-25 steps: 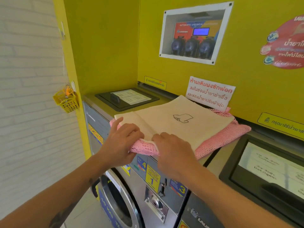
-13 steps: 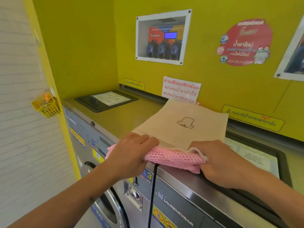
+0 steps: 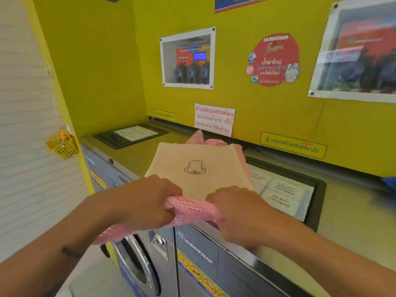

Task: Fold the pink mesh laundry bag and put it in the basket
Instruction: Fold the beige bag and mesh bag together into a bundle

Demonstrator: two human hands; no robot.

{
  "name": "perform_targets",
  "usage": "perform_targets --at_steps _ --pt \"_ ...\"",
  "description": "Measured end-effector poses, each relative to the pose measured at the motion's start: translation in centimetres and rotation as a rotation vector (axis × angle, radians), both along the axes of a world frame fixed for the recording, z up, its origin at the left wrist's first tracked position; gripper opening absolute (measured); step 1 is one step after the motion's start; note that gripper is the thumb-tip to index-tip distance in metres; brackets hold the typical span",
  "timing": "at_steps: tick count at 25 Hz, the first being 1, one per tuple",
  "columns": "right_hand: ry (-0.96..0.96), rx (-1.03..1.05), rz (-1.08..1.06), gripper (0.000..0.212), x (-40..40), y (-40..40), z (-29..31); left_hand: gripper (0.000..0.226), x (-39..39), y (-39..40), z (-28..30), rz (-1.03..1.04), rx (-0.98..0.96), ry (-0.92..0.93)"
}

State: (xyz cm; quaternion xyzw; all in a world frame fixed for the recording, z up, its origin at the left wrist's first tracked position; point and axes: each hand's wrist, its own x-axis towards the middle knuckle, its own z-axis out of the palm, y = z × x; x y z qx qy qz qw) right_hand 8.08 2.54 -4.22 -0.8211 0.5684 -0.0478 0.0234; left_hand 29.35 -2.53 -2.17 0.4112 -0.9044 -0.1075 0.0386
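**A:** Why do you have both hands on the near edge like that?

**B:** Your left hand (image 3: pixel 147 202) and right hand (image 3: pixel 240 213) are each closed in a fist around the near end of the pink mesh laundry bag (image 3: pixel 192 209), one at each corner. I'd say that keeps the folded layers from sliding apart while you carry it. The beige panel (image 3: pixel 199 168) with the line drawing lies on top, facing you, and the bundle hangs over the front edge of the washing machine top (image 3: pixel 128 157), its far end near the yellow wall (image 3: pixel 257 116).

**A:** Is it folded properly?

**B:** Hard for you to judge from here. Pink mesh pokes out at the far end and along the right side of the panel, and a loose flap droops below your left wrist. How many layers sit under the panel is hidden.

**A:** And the basket?

**B:** You have no laundry basket in view. The only basket-like thing is a small yellow holder (image 3: pixel 62 144) on the left wall, too small for this, I think. Your fingertips are tucked under the mesh, unseen.
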Motion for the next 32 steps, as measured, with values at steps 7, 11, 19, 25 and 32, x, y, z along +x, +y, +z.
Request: perform_targets --at_steps 7,11,19,25,32 --pt "-0.087 0.254 0.137 0.018 -3.5 -2.1 6.7 0.012 0.8 0.9 5.2 0.054 0.198 -0.005" --pt "-0.102 0.215 0.087 0.015 -4.4 -4.5 9.7 0.009 0.1 -1.6 8.1 0.138 0.085 0.027" --pt "-0.162 0.115 -0.175 0.05 -6.0 -16.8 7.9 0.034 -3.3 -14.7 6.6 0.265 0.001 -0.022" --pt "-0.34 0.163 -0.193 0.058 -6.5 -25.6 7.0 0.06 -5.6 -22.6 4.2 0.358 -0.486 0.071" --pt "-0.147 0.066 -0.456 0.06 -5.9 -31.5 0.8 0.053 -6.9 -22.0 -3.9 0.318 -0.26 0.081"
